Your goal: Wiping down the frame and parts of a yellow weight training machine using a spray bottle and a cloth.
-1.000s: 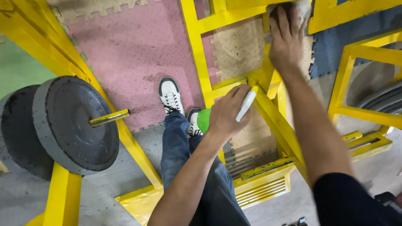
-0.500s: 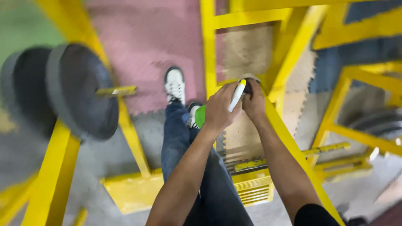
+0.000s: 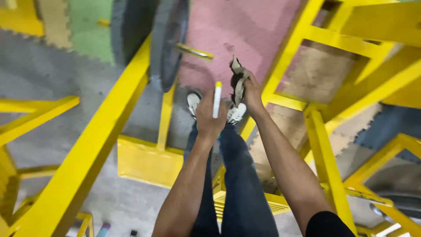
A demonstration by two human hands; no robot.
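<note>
A: Far left, what is in view?
B: A yellow frame beam [image 3: 94, 145] runs diagonally; above it grey weight plates [image 3: 169, 41] sit on a yellow peg [image 3: 195, 52], over green, grey and pink floor mats [image 3: 245, 30].

A: The left hand?
B: The left hand [image 3: 209, 115] is closed round a spray bottle [image 3: 216, 100], whose white neck with a yellow tip stands upright above the knuckles. The bottle's body is hidden behind the hand.

A: And the right hand?
B: Just beside it, the right hand [image 3: 252, 93] grips a crumpled grey cloth [image 3: 238, 81], bunched and hanging free in the air, apart from any bar.

A: Below and to the right?
B: White shoes [image 3: 237, 113] and blue jeans [image 3: 241, 184] under the forearms; further right, more yellow frame bars [image 3: 324, 162].
</note>
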